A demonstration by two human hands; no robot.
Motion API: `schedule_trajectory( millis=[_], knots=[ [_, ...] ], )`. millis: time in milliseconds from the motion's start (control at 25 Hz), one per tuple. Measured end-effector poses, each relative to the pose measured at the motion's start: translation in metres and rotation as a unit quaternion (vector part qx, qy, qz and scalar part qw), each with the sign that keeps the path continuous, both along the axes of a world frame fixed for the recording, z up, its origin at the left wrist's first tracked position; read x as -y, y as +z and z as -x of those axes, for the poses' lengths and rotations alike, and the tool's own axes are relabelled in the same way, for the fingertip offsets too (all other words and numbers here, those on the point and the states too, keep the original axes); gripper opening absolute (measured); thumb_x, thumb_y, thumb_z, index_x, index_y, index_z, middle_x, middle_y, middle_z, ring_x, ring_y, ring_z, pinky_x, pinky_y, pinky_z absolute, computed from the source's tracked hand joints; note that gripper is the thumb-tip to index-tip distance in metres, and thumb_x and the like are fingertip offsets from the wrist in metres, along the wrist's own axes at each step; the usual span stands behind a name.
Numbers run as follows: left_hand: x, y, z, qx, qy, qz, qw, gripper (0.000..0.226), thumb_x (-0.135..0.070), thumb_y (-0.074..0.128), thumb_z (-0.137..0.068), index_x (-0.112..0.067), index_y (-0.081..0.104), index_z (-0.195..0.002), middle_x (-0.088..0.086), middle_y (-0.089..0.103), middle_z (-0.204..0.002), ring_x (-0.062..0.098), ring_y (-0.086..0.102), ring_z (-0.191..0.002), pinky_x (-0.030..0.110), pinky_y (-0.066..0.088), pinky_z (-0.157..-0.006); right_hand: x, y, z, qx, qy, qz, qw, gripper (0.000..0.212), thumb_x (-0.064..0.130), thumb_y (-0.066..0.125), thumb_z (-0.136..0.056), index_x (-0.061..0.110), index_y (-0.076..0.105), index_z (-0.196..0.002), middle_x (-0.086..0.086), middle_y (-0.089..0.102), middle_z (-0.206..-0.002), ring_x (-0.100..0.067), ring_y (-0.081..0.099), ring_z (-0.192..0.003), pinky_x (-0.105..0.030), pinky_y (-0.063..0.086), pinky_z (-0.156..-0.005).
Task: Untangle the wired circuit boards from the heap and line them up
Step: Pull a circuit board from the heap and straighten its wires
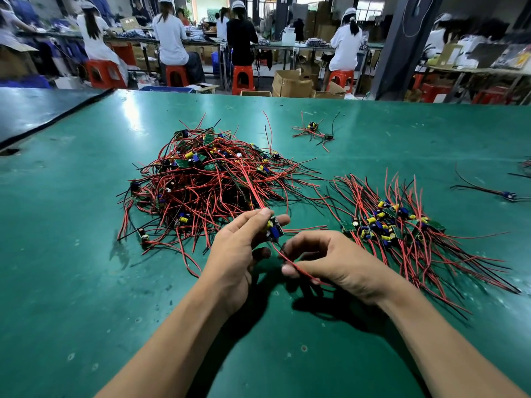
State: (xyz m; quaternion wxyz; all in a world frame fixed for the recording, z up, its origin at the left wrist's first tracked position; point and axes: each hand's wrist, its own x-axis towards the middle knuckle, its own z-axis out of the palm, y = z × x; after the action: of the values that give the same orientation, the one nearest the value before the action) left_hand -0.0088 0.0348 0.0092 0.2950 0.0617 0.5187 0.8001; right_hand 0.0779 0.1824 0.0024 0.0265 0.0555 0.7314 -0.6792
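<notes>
A tangled heap of small circuit boards with red and black wires lies on the green table, left of centre. To its right, a row of boards lies side by side, wires fanned out. My left hand pinches one small circuit board with blue and yellow parts, just in front of the heap. One of its red wires runs up into the heap. My right hand pinches the board's red wire below it.
A few loose wired boards lie at the back middle, and another loose board lies at the right edge. A dark strip borders the table at the far left. People sit on red stools at benches beyond the table.
</notes>
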Motion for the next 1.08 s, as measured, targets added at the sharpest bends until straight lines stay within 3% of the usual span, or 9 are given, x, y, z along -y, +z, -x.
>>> schedule_trajectory(
  millis=[120,240,360,520,640,840,1000,1080],
  knots=[
    [0.000,0.001,-0.001,0.030,0.000,-0.012,0.999,0.045,-0.034,0.068,-0.084,-0.002,0.063,-0.116,0.005,0.076,-0.095,0.025,0.062,-0.079,0.040,0.048,-0.079,0.012,-0.002,0.003,-0.028,0.006,0.017,0.999,0.010,0.024,0.082,-0.079,0.026,0.076,-0.087,0.004,0.070,-0.076,-0.008,0.060,-0.062,-0.017,0.043,-0.054],
    [0.000,0.000,0.001,0.019,-0.002,-0.032,0.999,0.039,-0.038,0.068,-0.081,-0.013,0.066,-0.111,0.000,0.075,-0.102,0.020,0.069,-0.080,0.038,0.052,-0.079,0.014,-0.002,0.006,-0.075,-0.063,0.038,0.994,0.022,0.046,0.080,-0.081,0.026,0.074,-0.086,0.001,0.070,-0.079,-0.008,0.056,-0.060,-0.016,0.044,-0.053],
    [0.000,-0.001,0.001,-0.011,-0.005,-0.038,0.999,0.043,-0.037,0.070,-0.077,-0.017,0.066,-0.115,0.000,0.075,-0.107,0.016,0.069,-0.092,0.038,0.048,-0.086,0.015,-0.001,0.009,-0.103,-0.115,0.063,0.986,0.022,0.042,0.074,-0.082,0.020,0.075,-0.082,-0.004,0.071,-0.079,-0.011,0.055,-0.057,-0.019,0.047,-0.054],
    [0.000,-0.003,0.003,0.010,-0.077,-0.094,0.993,0.045,-0.013,0.074,-0.066,-0.017,0.065,-0.110,0.000,0.074,-0.100,0.013,0.071,-0.077,0.023,0.055,-0.064,0.006,0.007,0.006,-0.072,-0.125,0.224,0.964,0.019,0.037,0.081,-0.075,0.020,0.073,-0.069,-0.002,0.065,-0.070,-0.009,0.055,-0.056,-0.017,0.042,-0.050],
    [0.003,-0.006,0.005,0.044,-0.152,-0.134,0.978,0.040,0.005,0.063,-0.068,-0.014,0.075,-0.101,0.005,0.074,-0.098,0.017,0.071,-0.073,0.026,0.058,-0.065,-0.002,0.010,0.001,-0.032,-0.087,0.290,0.953,0.027,0.037,0.090,-0.061,0.017,0.072,-0.066,0.000,0.062,-0.066,-0.009,0.054,-0.053,-0.020,0.040,-0.052],
    [0.006,-0.004,0.005,0.091,-0.169,-0.161,0.968,0.022,-0.009,0.072,-0.061,-0.012,0.079,-0.082,0.013,0.074,-0.085,0.022,0.073,-0.070,0.028,0.059,-0.061,-0.002,0.010,0.001,-0.004,-0.061,0.283,0.957,0.039,0.039,0.097,-0.051,0.018,0.073,-0.074,0.000,0.065,-0.069,-0.008,0.057,-0.055,-0.019,0.042,-0.052],
    [0.003,-0.003,0.003,0.081,-0.154,-0.117,0.978,0.016,-0.002,0.074,-0.058,-0.011,0.076,-0.070,0.014,0.073,-0.081,0.025,0.073,-0.068,0.033,0.061,-0.061,-0.008,0.010,0.002,0.021,-0.078,0.254,0.964,0.047,0.044,0.095,-0.052,0.017,0.066,-0.079,0.002,0.062,-0.066,-0.006,0.054,-0.050,-0.020,0.046,-0.055],
    [0.000,-0.004,0.000,0.058,-0.163,-0.090,0.981,0.017,0.000,0.074,-0.058,-0.013,0.074,-0.068,0.013,0.074,-0.081,0.022,0.072,-0.066,0.031,0.061,-0.065,-0.010,0.009,0.003,0.019,-0.078,0.243,0.967,0.039,0.044,0.089,-0.059,0.017,0.069,-0.078,0.003,0.062,-0.067,-0.006,0.054,-0.053,-0.018,0.045,-0.057]
  ],
)
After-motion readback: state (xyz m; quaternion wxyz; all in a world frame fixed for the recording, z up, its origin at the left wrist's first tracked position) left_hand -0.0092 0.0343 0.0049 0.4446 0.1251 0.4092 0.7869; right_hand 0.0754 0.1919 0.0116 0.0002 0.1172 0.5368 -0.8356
